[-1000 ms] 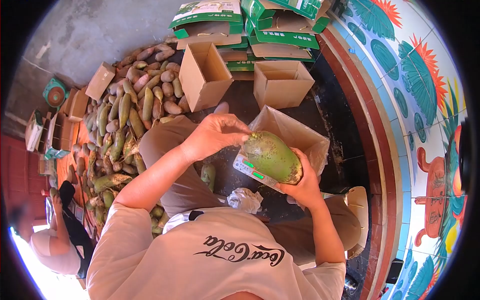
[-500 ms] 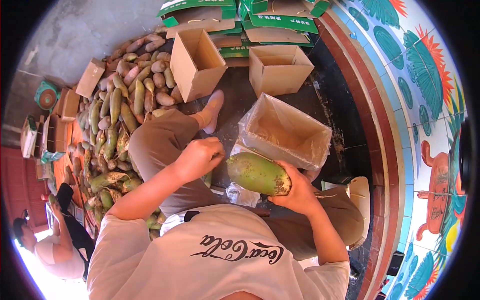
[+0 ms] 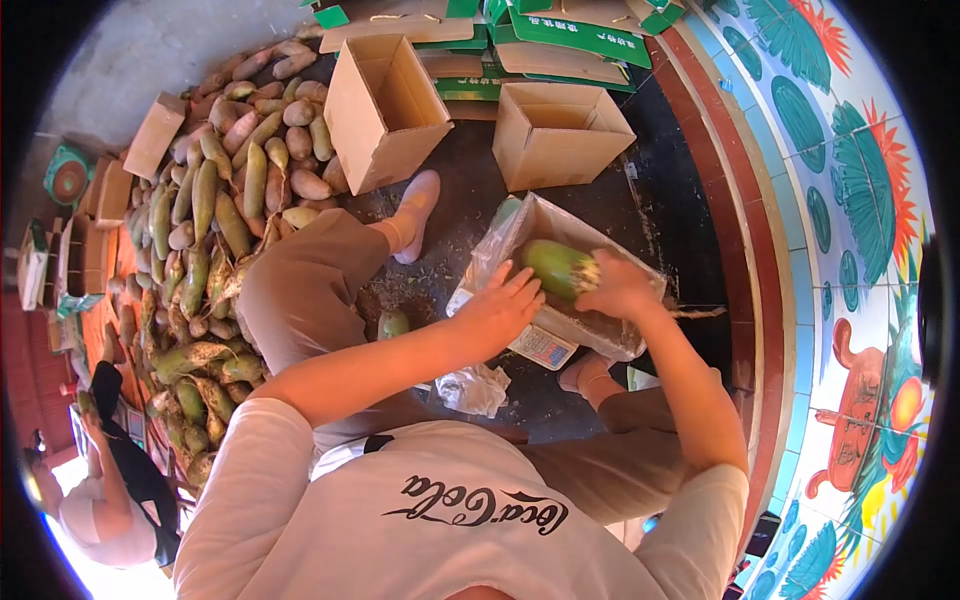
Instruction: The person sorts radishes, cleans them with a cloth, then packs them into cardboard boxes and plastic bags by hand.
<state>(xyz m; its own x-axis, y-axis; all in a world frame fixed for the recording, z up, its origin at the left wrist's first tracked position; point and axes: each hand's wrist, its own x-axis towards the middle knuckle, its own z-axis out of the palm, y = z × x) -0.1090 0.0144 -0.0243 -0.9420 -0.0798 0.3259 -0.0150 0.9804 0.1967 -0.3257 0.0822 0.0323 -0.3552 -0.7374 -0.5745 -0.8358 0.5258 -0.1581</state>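
Observation:
My right hand (image 3: 620, 287) grips one end of a large green radish (image 3: 553, 268), which lies tilted at the mouth of a plastic-lined cardboard box (image 3: 640, 340). My left hand (image 3: 498, 315) has its fingers stretched out at the box's near left edge, close to the radish's other end; whether it touches the radish is hard to tell. A scale with a keypad (image 3: 543, 347) shows beside the box, at its near side. Crumpled clear plastic (image 3: 473, 390) lies on the floor closer to me.
Two open cardboard boxes, a tall one (image 3: 385, 125) and a shorter one (image 3: 560, 150), stand ahead. A big heap of radishes (image 3: 235, 215) fills the left, with another person (image 3: 100, 490) beyond it. Flattened green cartons (image 3: 570, 35) are stacked at the back. A painted wall (image 3: 830, 250) runs along the right.
My right hand has carried the radish forward from near my lap into the mouth of the lined box. My left hand has come rightward to the box edge and its fingers have spread.

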